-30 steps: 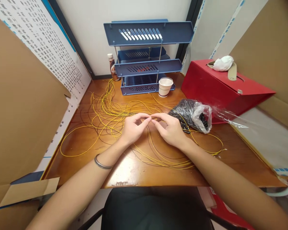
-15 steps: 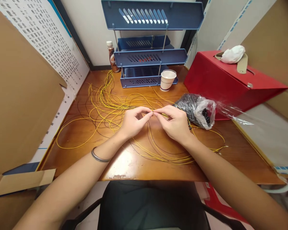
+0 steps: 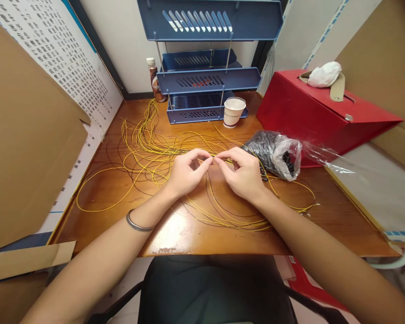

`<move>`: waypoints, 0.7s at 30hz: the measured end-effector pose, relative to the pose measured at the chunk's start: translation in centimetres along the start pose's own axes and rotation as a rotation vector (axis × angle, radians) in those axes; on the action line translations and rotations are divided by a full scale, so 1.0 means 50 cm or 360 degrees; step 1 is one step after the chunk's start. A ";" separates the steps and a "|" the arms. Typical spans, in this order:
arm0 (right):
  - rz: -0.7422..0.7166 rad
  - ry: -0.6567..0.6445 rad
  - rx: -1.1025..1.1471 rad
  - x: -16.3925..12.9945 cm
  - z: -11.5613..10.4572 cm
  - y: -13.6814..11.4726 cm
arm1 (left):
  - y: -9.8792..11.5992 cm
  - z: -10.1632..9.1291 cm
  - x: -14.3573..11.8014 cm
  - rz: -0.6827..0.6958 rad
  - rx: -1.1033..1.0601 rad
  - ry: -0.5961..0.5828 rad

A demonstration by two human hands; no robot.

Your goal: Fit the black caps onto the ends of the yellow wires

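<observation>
My left hand [image 3: 185, 173] and my right hand [image 3: 243, 173] meet fingertip to fingertip over the middle of the wooden desk [image 3: 175, 234]. Both pinch the end of a thin yellow wire [image 3: 213, 158] between thumb and forefinger. A loose tangle of yellow and dark wires [image 3: 148, 148] spreads across the desk under and around my hands. Just right of my right hand lies a clear plastic bag of small black parts [image 3: 273, 153]. What sits exactly between my fingertips is too small to make out.
A blue three-tier tray rack [image 3: 205, 76] stands at the back, with a paper cup [image 3: 234, 111] and a brown bottle [image 3: 153, 81] beside it. A red box [image 3: 317, 117] sits at the right. Cardboard panels [image 3: 27, 153] wall both sides. A black chair seat [image 3: 216, 292] is below.
The camera tilted down slightly after the first frame. My hands stay together at the wire end, with only small finger movements.
</observation>
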State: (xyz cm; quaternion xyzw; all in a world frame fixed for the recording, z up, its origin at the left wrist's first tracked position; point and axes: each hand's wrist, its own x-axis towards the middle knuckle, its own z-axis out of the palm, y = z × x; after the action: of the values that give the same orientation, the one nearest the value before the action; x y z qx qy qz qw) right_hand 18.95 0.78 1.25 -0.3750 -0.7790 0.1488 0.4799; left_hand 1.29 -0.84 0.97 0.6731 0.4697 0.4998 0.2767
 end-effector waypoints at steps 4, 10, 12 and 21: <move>0.0001 0.0012 -0.0008 0.001 0.000 0.000 | 0.000 -0.001 0.000 0.0005 0.0023 0.0015; -0.0005 0.0011 0.0030 0.002 0.001 0.001 | -0.001 -0.001 0.000 0.0062 0.0049 0.0062; -0.0010 0.0011 0.0045 0.002 0.002 0.000 | -0.002 -0.001 0.000 0.0065 0.0047 0.0062; -0.0032 0.0036 0.0046 0.002 0.005 0.000 | -0.011 0.001 0.002 -0.0036 -0.0073 0.0060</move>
State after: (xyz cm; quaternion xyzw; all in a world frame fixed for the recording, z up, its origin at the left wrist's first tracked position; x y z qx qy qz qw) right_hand 18.72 0.87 1.18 -0.3617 -0.7751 0.1511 0.4955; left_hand 1.12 -0.53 0.53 0.6516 0.4709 0.5198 0.2889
